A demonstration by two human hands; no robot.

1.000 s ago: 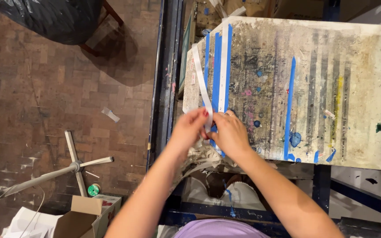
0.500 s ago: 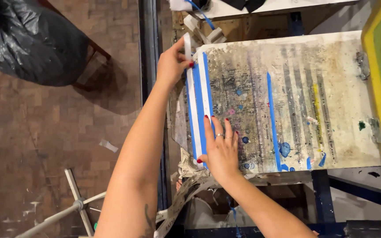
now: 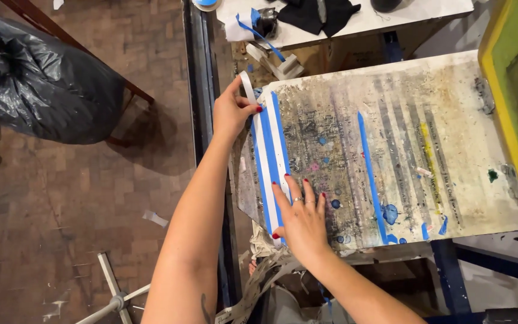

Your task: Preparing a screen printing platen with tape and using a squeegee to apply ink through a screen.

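White tape strip [image 3: 266,157] along the near-left edge of the stained board [image 3: 403,150], between blue stripes; lay it best kept taut and straight, smoothed from the anchored end. Left hand [image 3: 233,111] pinches the strip's far end, arm extended; right hand [image 3: 302,217] spread flat, pressing its near end

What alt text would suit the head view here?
Seen from above, the left hand pinches the far end of a white tape strip while the right hand presses its near end flat on a paint-stained board. A black bag sits on the brick floor.
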